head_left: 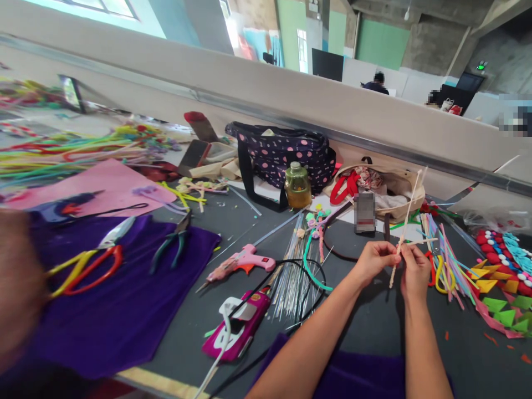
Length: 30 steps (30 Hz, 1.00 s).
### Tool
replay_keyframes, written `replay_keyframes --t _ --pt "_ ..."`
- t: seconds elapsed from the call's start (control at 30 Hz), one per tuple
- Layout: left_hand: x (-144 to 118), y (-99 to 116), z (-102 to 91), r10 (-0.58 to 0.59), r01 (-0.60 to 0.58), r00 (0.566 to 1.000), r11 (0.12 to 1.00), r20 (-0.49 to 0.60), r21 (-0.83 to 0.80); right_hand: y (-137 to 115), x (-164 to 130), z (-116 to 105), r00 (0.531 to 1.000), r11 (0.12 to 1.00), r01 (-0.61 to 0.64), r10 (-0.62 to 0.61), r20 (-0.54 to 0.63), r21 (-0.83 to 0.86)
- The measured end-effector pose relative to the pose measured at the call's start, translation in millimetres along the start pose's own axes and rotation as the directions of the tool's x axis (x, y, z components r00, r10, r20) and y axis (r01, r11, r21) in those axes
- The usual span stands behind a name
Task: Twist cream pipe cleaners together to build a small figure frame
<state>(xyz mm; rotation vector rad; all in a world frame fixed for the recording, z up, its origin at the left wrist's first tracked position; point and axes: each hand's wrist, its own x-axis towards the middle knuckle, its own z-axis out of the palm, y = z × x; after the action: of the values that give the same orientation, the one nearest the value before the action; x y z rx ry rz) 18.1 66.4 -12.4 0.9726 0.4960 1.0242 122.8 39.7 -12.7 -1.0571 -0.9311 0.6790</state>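
Both of my hands are together over the right part of the dark table. My left hand (377, 260) pinches a pale cream pipe cleaner (409, 208) where it crosses another stem. Against it, my right hand (415, 270) grips the same crossing with thumb and fingers. One end of the pipe cleaner points up, one sticks out to the right, and a short twisted end hangs below my fingers. Just right of my right hand lie scissors with red and yellow handles (444, 274) and a bundle of pastel pipe cleaners (451, 244).
A pink glue gun (245, 260), a magenta car-shaped power strip (239, 327) and thin wires (293, 282) lie left of my arms. Behind are a bottle (297, 185) and a dotted bag (286, 155). Another person's blurred arm (19, 288) is at far left, near scissors (95, 257) and pliers (171, 244).
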Motion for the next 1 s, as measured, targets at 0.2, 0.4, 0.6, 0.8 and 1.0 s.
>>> replay_keyframes --t 0.2,0.4,0.6,0.8,1.0 --pt "-1.2 0.9 0.9 -0.018 0.017 0.999 1.0 0.042 0.017 1.8 0.5 -1.0 0.998 0.998 -0.051 0.05 0.027 0.021" --pt "0.2 -2.9 0.8 -0.101 0.1 0.993 0.995 0.062 0.006 4.4 2.2 -5.4 0.996 0.99 0.073 -0.077 -0.034 -0.122" --pt "1.5 -3.2 0.3 -0.07 0.07 0.998 0.996 -0.005 0.057 4.2 1.7 -4.6 0.99 0.98 0.122 -0.132 -0.055 -0.157" --pt "-0.4 -0.7 -0.7 -0.039 0.039 0.999 0.999 -0.004 0.032 5.1 0.0 -1.9 0.998 0.998 0.054 -0.056 -0.029 -0.045" --pt "-2.1 0.8 -0.2 -0.063 0.063 0.998 0.998 0.026 -0.021 1.9 -1.9 1.0 0.994 0.989 -0.105 0.108 -0.019 0.102"
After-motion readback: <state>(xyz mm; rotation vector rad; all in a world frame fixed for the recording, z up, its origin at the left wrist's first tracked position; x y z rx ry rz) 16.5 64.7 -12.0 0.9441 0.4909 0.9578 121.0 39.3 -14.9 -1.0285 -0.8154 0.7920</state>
